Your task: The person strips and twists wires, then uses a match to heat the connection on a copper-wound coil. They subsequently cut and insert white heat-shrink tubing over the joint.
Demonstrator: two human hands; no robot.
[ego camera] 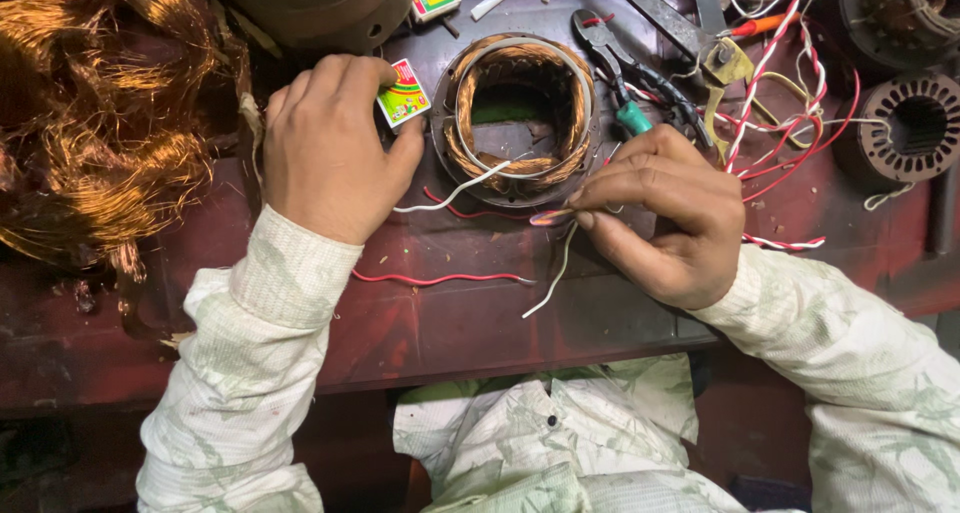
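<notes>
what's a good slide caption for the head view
Left hand holds a small colourful box, right hand pinches a thin wire beside a copper-wound motor ring.

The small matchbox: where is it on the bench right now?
In the head view, the small matchbox is upper centre-left, held in the left hand, just left of the copper-wound stator.

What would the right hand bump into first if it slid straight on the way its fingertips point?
The right hand points leftward, pinching a thin lead. Going straight on, it would probably first meet the white wire trailing from the copper-wound stator, then the left hand; depth is unclear.
</notes>
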